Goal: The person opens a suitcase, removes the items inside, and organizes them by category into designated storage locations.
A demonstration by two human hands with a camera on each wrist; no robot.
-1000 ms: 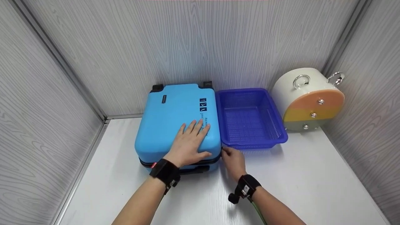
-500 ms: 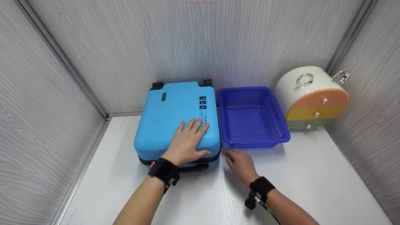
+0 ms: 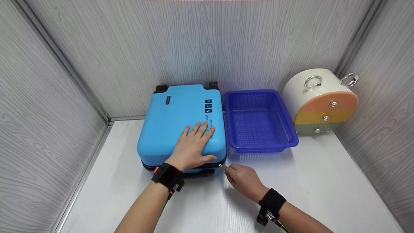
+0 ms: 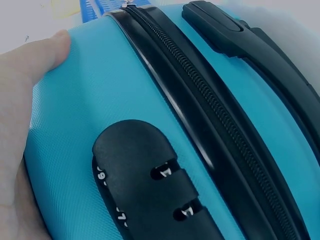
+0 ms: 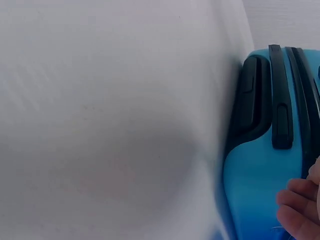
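A blue hard-shell suitcase point(image 3: 184, 119) lies flat on the white table, wheels toward the back wall. My left hand point(image 3: 192, 147) rests on its lid with fingers spread straight, near the front right corner. At that corner my right hand point(image 3: 244, 179) pinches a small metal zipper pull point(image 3: 220, 165) on the black zipper. The left wrist view shows the zipper teeth point(image 4: 215, 102) running between black edges, beside a combination lock point(image 4: 145, 175) and the black carry handle point(image 4: 225, 32). In the right wrist view only curled fingers point(image 5: 297, 207) show at the edge.
Right of the suitcase stands a purple-blue perforated basket point(image 3: 231, 129). Beyond it, by the right wall, sits a round cream box point(image 3: 300, 85) with striped drawers and ring handles. Grey wood-grain panels point(image 3: 181, 38) enclose the table point(image 3: 106, 191) at the back and both sides.
My right hand has moved the zipper pull from the suitcase's right side around the front right corner, toward me and slightly left. My left hand stays on the lid.
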